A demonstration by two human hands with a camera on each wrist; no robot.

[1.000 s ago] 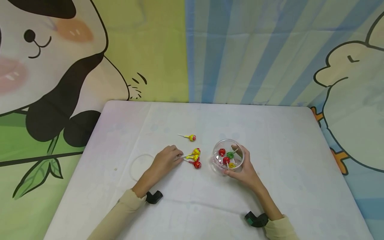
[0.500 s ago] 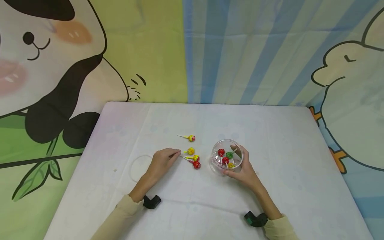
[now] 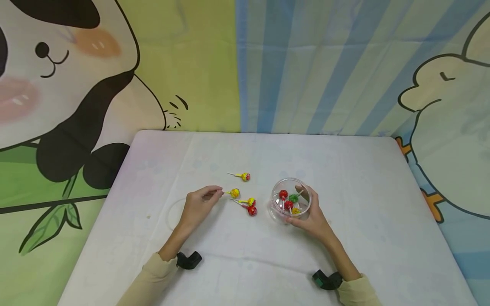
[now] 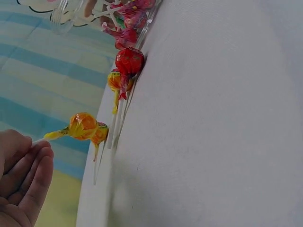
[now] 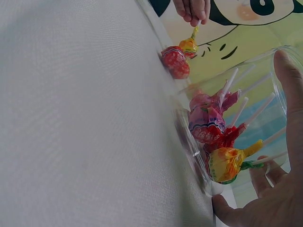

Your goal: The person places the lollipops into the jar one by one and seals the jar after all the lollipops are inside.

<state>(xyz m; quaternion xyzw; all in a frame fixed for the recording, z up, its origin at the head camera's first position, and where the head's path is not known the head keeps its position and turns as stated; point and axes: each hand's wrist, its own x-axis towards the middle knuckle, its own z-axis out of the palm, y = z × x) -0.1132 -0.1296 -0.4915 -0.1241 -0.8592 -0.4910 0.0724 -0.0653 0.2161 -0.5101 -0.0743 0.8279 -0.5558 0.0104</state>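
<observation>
Drew the yellow lollipop (image 3: 234, 193) leftward since the earlier frame, away from a second yellow lollipop (image 3: 250, 201) and a red lollipop (image 3: 252, 211) lying together on the table (image 3: 344, 170). Pinched only the end of its stick between thumb and fingers of the left hand (image 3: 198, 208), with the remaining fingers loosely bent. Kept the right hand (image 3: 313, 216) curved round the side of the clear jar (image 3: 285, 184), unmoved to the right of the cluster, with wrapped lollipops (image 3: 293, 198) inside. Risked, by so slight a hold, a twist or a drop of the candy head. Risked also, through a low sweep rightward, a knock against the loose pair and a roll across the table. Invited a spill through a loosened right hand or a bump at the open rim. Left a far lollipop (image 3: 245, 176) lying alone beyond the left hand, out of easy harm.
</observation>
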